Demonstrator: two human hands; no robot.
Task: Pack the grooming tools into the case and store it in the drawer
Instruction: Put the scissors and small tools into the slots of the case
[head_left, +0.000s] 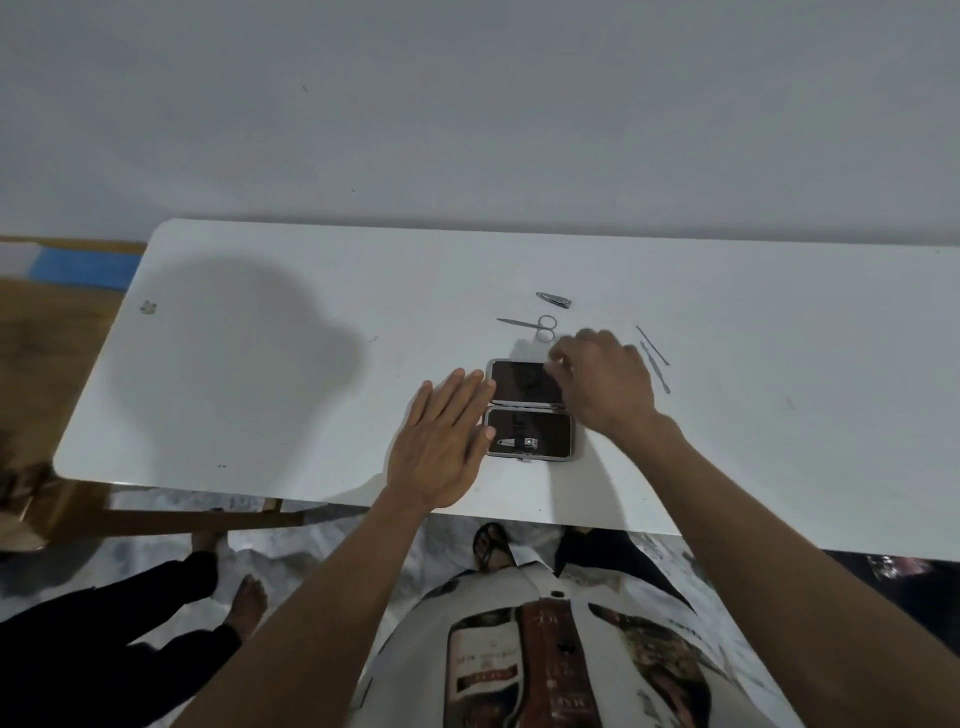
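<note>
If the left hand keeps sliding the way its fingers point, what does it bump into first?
The left hand lies flat, fingers aimed up and right at the open case. Its fingertips already look to be at the case's left edge, so probably that comes first. The scissors lie beyond.

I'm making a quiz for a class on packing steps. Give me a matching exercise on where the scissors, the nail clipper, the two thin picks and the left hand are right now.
Things:
1. scissors
2. nail clipper
3. thin picks
4. left hand

Places:
A. right of the right hand
B. flat at the case's left edge
C. farthest back on the table
D. just behind the open case

Pairs: 1-D, 2-C, 3-A, 4-B
</note>
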